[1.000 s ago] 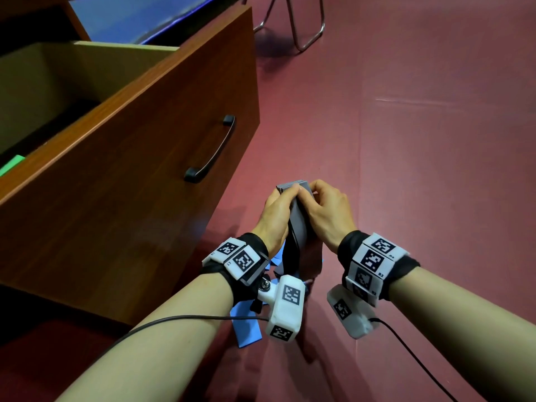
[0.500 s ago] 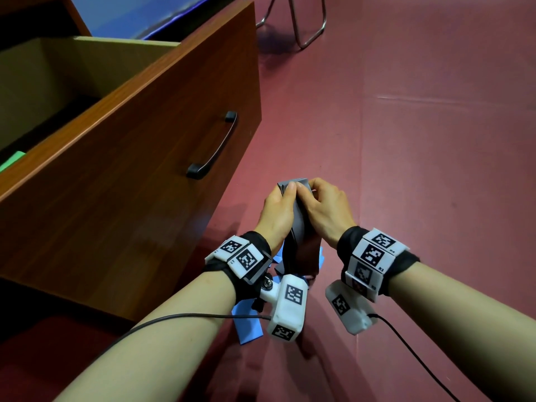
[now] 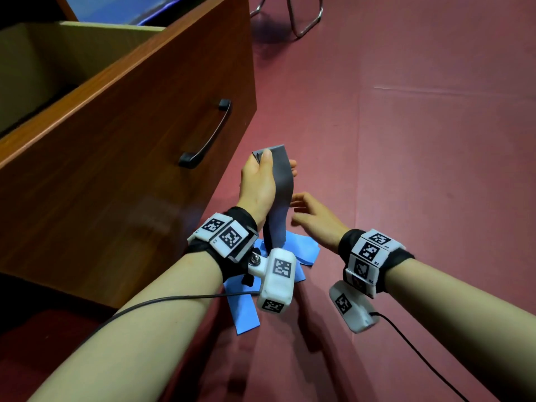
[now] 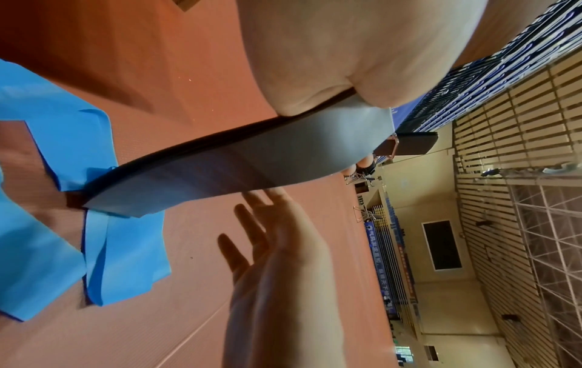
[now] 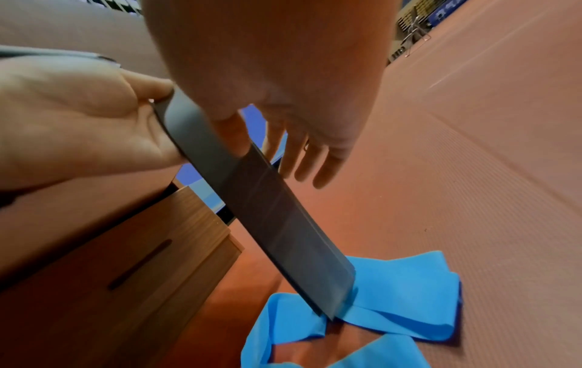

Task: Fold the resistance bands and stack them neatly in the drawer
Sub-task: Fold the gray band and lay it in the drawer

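Observation:
My left hand (image 3: 262,178) pinches the top of a folded grey resistance band (image 3: 281,195), which hangs straight down; the same grey band (image 4: 226,171) (image 5: 267,219) shows in both wrist views, its lower end just above the blue one. A blue resistance band (image 3: 301,252) (image 5: 396,293) lies crumpled on the red mat under my wrists. My right hand (image 3: 311,213) hovers beside the grey band's lower half with fingers spread, holding nothing. The brown wooden drawer (image 3: 124,123) stands pulled out at the left, its inside mostly in shadow.
The drawer front carries a black handle (image 3: 207,137). Chair legs (image 3: 301,21) stand on the red mat (image 3: 406,169) at the far top. Cables run from both wrist cameras toward me.
My right hand has let go of the grey band's top and dropped lower beside it, fingers spread. The left hand alone now holds the band, lifted slightly higher.

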